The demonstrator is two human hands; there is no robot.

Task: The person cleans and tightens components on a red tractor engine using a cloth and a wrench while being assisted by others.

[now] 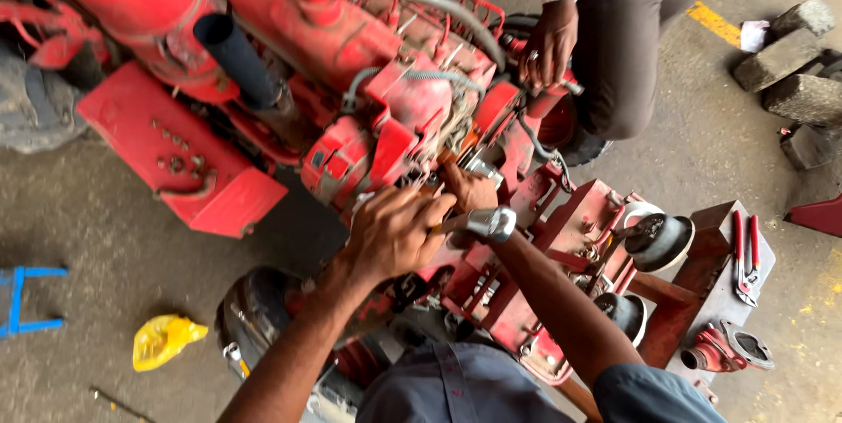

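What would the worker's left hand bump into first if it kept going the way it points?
Most likely the right hand, just ahead of the left hand, then the red engine. Depth is hard to judge.

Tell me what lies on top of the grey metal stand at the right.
On the grey metal stand lie red-handled pliers and, nearer its lower end, a red flanged fitting beside a grey gasket-like plate. What lies under them is covered.

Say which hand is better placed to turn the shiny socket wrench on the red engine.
Probably the left hand: its grip is closed around the socket wrench handle. The right hand is tucked against the engine, off the handle.
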